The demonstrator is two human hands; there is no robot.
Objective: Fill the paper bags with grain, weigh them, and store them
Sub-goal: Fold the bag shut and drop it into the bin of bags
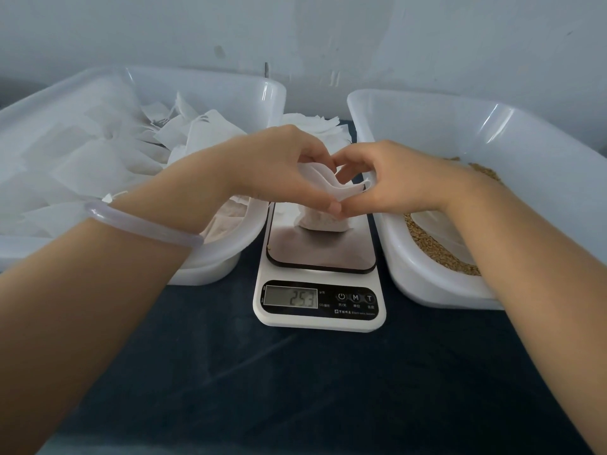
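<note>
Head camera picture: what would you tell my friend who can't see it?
The left hand and right hand pinch the top of a small white bag resting on a scale whose display shows 253. The left tub holds paper bags; the right tub holds grain.

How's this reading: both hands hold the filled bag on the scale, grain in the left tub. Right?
Wrong tub: the head view shows grain in the right tub. The left hand and right hand do hold the filled bag on the scale.
</note>
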